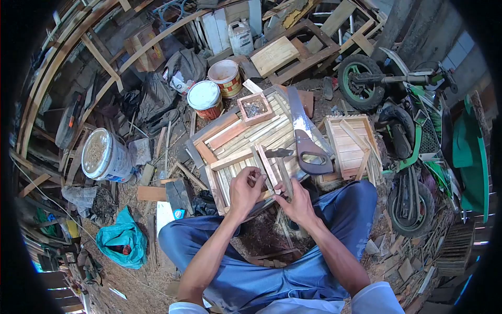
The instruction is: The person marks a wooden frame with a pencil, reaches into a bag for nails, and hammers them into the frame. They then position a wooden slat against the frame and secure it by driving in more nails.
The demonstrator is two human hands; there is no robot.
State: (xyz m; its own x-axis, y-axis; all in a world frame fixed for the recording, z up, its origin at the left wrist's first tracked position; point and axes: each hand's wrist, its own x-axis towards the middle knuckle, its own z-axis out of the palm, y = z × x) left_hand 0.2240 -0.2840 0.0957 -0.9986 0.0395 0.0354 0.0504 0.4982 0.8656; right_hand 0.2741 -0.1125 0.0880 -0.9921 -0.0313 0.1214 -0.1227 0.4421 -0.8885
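Note:
My right hand (297, 203) is closed round the wooden handle of a hammer (285, 172), whose dark head lies over the wooden work surface. To its left, my left hand (246, 191) has its fingers pinched together beside thin wooden strips (267, 168); what they hold is too small to make out. A slatted wooden frame (235, 160) lies under and beside my left hand. Behind the hands sits a small wooden box of nails (254, 109). A handsaw (309, 141) with a dark handle lies right of the hammer.
A slatted crate (351, 144) stands right of the saw. Paint buckets (204, 99) stand behind the work surface, and a white bucket (107, 157) is at the left. A green-framed small motorbike (413, 131) is at the right. Wood scraps litter the floor.

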